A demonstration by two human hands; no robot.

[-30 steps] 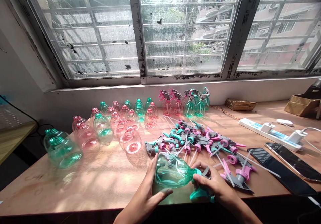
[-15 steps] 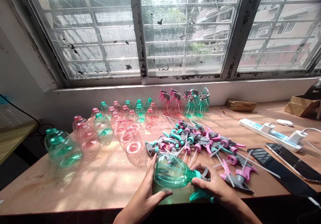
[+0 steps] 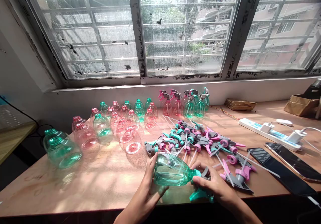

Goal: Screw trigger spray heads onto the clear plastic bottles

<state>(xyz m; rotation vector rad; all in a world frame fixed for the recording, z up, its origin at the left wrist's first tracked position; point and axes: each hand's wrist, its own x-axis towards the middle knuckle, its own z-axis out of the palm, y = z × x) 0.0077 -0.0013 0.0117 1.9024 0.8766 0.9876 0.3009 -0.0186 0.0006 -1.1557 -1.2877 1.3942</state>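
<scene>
A clear green spray bottle lies on its side in the air over the table's front edge, its base to the left. My left hand is around the base end, with the thumb underneath and partly hidden behind the bottle. At the neck, my right hand grips the teal collar of the grey and teal spray head, whose trigger hangs downward. Just beyond the bottle spreads a heap of loose spray heads in pink, teal and grey, with thin white tubes.
Open pink bottles and green bottles stand on the left. Several capped spray bottles stand by the window wall. To the right are a power strip, two phones and a brown packet.
My left thumb has moved under and behind the bottle, and the left hand has turned slightly around its base. My right hand stays at the collar.
</scene>
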